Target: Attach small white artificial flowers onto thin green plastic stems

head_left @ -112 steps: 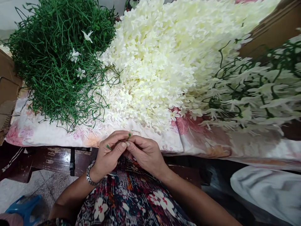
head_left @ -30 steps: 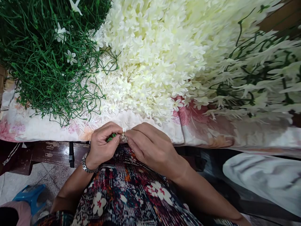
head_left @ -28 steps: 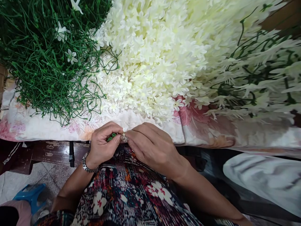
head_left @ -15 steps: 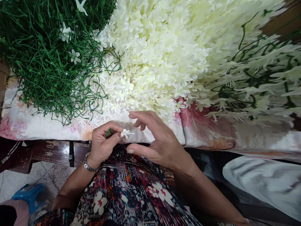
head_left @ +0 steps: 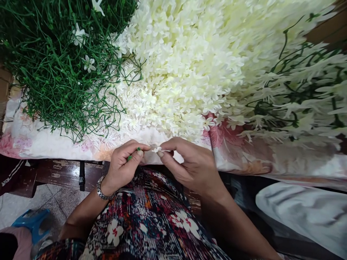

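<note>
Between thumb and fingers, my left hand [head_left: 125, 164] is closed on a green artificial flower stem [head_left: 129, 158]; only bits of green show by the thumb. My right hand [head_left: 193, 168] pinches a small white artificial flower [head_left: 156, 149] right in front of the left fingertips. Whether flower and stem are joined is hidden by the fingers. Both hands are above the front edge of the flowered cloth [head_left: 59, 144]. Just beyond them spreads a large heap of white-yellow artificial flowers [head_left: 184, 72].
At the left lies a pile of green stems [head_left: 59, 79], with a few white flowers on it. Flowers with green stems [head_left: 292, 94] are heaped at the right. A blue stool [head_left: 32, 224] stands on the floor, lower left. White fabric [head_left: 298, 209] shows at lower right.
My right hand, apart and spread before, has come down and left and closed on the white flower. The left hand has shifted slightly right, and its fingers now sit behind the flower.
</note>
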A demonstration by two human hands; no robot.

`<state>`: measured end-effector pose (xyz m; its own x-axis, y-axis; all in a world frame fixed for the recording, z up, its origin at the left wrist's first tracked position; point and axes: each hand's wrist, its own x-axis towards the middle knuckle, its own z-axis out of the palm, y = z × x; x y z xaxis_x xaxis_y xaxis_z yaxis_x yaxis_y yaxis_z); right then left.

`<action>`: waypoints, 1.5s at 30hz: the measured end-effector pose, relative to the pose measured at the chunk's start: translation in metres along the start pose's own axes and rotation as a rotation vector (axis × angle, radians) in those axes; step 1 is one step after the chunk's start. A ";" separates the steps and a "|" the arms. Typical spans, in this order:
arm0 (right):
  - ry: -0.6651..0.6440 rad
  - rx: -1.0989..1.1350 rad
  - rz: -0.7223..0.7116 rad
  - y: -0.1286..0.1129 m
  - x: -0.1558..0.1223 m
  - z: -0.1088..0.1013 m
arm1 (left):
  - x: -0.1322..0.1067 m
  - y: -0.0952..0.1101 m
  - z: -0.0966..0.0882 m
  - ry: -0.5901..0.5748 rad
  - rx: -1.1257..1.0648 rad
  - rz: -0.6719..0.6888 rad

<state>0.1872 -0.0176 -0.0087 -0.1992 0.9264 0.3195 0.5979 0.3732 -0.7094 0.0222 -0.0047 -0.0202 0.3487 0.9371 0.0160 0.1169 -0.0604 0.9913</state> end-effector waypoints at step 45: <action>-0.126 0.049 -0.120 0.004 0.012 0.006 | 0.001 -0.006 0.005 -0.083 0.224 0.067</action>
<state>0.1828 -0.0051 -0.0113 -0.3640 0.8731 0.3245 0.5262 0.4802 -0.7018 0.0264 -0.0055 -0.0270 0.4365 0.8976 0.0609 0.2910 -0.2049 0.9345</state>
